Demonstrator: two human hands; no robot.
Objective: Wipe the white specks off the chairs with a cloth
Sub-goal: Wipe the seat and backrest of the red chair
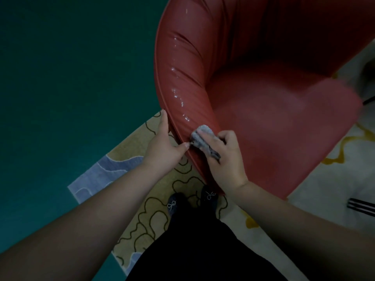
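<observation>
A red upholstered chair [274, 110] fills the upper right of the head view, its curved armrest running down toward me. A trail of white specks [178, 94] dots the inner face of that armrest. My left hand [164, 145] grips the armrest's outer rim, thumb on the inside and fingers behind the edge. A crumpled grey cloth [203, 138] is pressed against the lower end of the armrest, just below the specks. My right hand [225, 159] holds it there with fingers curled over the wad.
The chair stands on a cream rug [158, 211] with dark squiggle lines and pale blue patches. Dark green floor [71, 78] lies to the left. My feet in dark slippers [192, 201] are below the chair's corner. A black-and-white striped object [361, 206] shows at the right edge.
</observation>
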